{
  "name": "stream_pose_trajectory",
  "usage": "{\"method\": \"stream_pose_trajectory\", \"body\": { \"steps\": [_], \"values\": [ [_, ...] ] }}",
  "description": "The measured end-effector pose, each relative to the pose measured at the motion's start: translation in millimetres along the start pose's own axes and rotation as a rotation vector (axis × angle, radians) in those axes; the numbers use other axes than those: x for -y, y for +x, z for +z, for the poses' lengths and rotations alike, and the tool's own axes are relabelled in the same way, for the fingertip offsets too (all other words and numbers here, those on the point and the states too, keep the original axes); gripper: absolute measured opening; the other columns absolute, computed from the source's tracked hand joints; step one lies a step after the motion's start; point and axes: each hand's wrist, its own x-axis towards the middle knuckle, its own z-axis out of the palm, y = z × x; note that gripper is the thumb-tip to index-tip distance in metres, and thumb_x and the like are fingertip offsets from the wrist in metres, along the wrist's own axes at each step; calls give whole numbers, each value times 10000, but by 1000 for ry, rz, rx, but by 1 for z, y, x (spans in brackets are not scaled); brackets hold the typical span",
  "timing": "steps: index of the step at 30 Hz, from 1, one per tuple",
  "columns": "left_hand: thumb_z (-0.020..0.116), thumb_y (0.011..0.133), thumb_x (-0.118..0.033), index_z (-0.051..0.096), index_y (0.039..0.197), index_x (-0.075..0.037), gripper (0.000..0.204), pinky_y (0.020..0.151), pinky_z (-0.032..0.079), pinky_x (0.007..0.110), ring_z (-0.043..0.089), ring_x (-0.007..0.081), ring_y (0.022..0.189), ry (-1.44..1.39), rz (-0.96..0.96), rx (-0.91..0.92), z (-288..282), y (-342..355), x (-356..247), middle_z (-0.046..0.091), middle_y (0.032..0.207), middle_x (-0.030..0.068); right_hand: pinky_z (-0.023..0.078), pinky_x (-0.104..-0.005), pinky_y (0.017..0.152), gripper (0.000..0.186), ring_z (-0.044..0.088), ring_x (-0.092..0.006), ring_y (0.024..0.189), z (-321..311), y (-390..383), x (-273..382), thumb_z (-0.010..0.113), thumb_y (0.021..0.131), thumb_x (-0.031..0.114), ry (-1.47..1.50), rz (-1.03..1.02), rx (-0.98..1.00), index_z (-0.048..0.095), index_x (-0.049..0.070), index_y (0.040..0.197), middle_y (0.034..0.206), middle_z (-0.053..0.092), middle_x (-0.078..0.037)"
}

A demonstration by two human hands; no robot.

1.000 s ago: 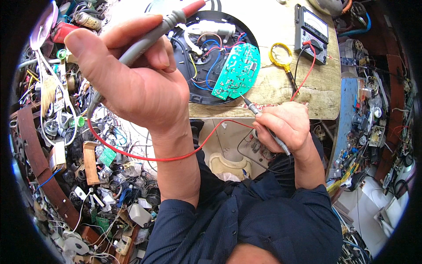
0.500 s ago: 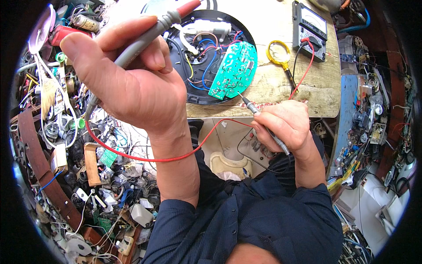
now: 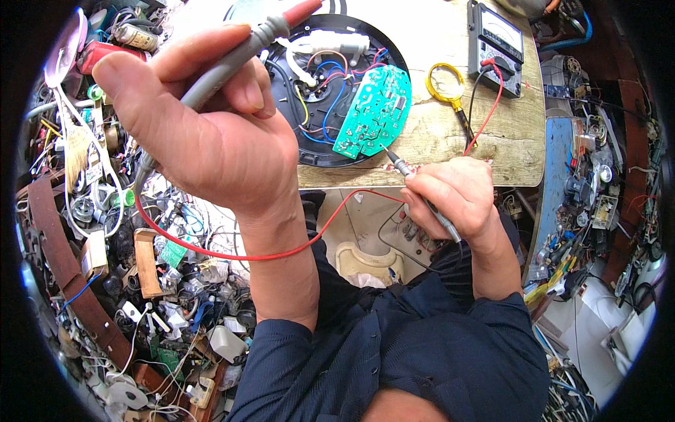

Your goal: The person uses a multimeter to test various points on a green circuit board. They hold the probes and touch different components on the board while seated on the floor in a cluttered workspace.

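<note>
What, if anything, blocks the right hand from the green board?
Nothing visible: only the probe in the right hand spans the gap, its tip near the board; whether they touch is too small to tell.

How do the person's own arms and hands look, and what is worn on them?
Short, dark navy sleeves with fine ribbed texture leave the forearms bare. The left hand and right hand are gloveless; no watch or ring is visible.

Beyond the grip of the right hand (image 3: 455,200) and right of the left hand (image 3: 211,137), the circuit board (image 3: 376,112) is lying on the housing (image 3: 318,151), which is resting on the table (image 3: 517,133). Beyond the right grip, the magnifying glass (image 3: 456,104) is lying left of the meter (image 3: 496,50). A bucket (image 3: 383,262) is standing below, between both grips.
</note>
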Motion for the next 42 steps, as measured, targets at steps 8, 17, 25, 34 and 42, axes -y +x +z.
{"method": "stream_pose_trajectory", "body": {
  "steps": [8,17,25,34,42],
  "values": [
    [434,1146,-610,791,921,41,776,477,248,255,362,100,456,-17,1,18,-2,1,1,429,518,-5,577,-341,531,280,730,-237,610,1,1,-2,862,762,4,18,11,10,741,9,1015,785,745,-101],
    [434,1147,-606,789,921,42,772,481,252,258,376,102,463,-22,-6,27,-3,1,1,439,519,2,579,-338,535,283,736,-241,619,1,0,-2,861,754,0,7,27,24,740,12,1010,783,747,-100],
    [446,1139,-618,792,917,45,780,483,255,256,386,100,467,-14,-11,31,0,0,1,454,516,7,572,-334,533,296,726,-232,610,2,-3,-3,874,749,3,-1,28,0,737,19,1010,778,738,-91],
    [440,1137,-629,789,909,43,790,478,256,250,390,101,465,-8,-11,41,3,-2,2,453,514,7,568,-336,534,302,723,-232,612,2,-5,-4,876,756,13,-9,28,2,740,20,1026,799,746,-95],
    [435,1141,-626,787,903,39,789,477,261,246,395,101,463,-8,-3,56,5,-3,3,453,513,8,557,-332,529,296,722,-236,618,1,-3,-4,876,770,18,-7,41,20,739,20,1032,820,751,-97]
  ]
}}
